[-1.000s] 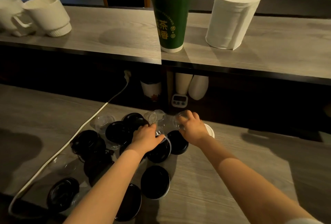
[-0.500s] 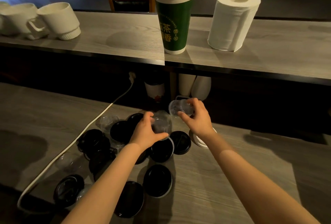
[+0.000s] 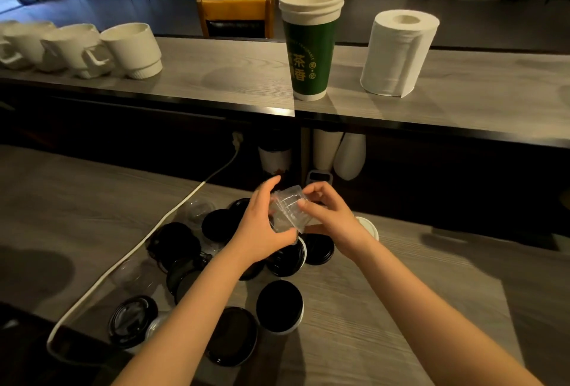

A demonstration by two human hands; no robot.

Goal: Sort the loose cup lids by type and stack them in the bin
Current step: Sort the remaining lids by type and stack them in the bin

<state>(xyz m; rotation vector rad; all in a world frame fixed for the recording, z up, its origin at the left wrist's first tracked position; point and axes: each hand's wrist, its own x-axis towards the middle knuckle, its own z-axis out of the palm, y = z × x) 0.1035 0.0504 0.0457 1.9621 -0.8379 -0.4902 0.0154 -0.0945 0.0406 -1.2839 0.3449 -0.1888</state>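
Both hands meet above the pile of lids on the lower wooden counter. My left hand (image 3: pixel 262 225) grips a small stack of clear plastic lids (image 3: pixel 288 209) from the left, and my right hand (image 3: pixel 330 216) pinches the same stack from the right. Beneath them lie several black lids (image 3: pixel 279 305), spread across the counter, with a few clear lids (image 3: pixel 197 211) among them at the left. A white lid (image 3: pixel 368 226) lies just right of my right wrist. No bin is in view.
A white cable (image 3: pixel 138 250) runs along the left of the pile to a socket. On the raised counter stand stacked green paper cups (image 3: pixel 310 55), a paper roll (image 3: pixel 398 55) and several white mugs (image 3: pixel 129 51). A small timer (image 3: pixel 319 176) sits under the shelf.
Both hands lifted clear lids off the counter and came together; the two separate lids now form one stack held between them. The view tilted upward.
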